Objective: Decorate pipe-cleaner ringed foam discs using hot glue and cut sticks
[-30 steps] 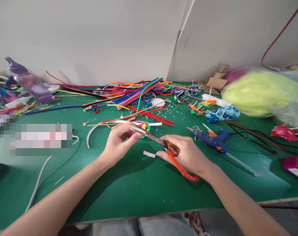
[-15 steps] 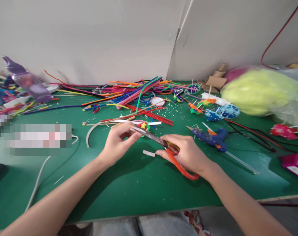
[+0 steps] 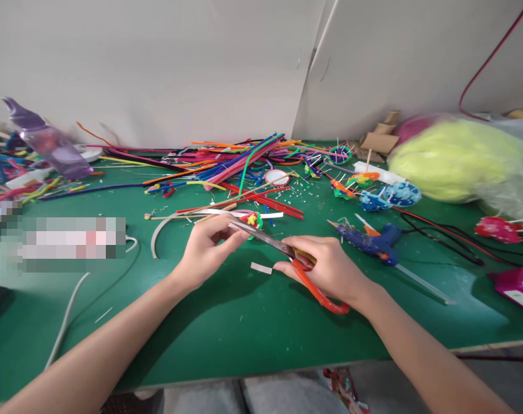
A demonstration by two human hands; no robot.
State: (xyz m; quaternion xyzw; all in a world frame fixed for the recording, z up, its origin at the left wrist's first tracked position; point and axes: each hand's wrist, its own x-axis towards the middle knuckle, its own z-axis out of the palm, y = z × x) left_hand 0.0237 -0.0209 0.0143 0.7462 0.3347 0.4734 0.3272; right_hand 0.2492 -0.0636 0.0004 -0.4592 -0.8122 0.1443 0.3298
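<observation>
My right hand (image 3: 328, 267) grips orange-handled scissors (image 3: 313, 287), their metal blades pointing up-left toward my left hand (image 3: 207, 247). My left hand pinches the end of a thin white strip (image 3: 267, 215) at the blade tips, beside a small red, green and yellow craft piece (image 3: 253, 220). A short cut white strip piece (image 3: 261, 268) lies on the green table (image 3: 244, 328) between my hands.
A heap of coloured pipe cleaners (image 3: 239, 161) lies behind my hands. A blue glue gun (image 3: 373, 242) sits right of my right hand, with black cables beyond. A yellow fluffy bundle (image 3: 455, 161) in plastic is far right, a purple bottle (image 3: 49, 144) far left, a white cable (image 3: 67, 316) near left.
</observation>
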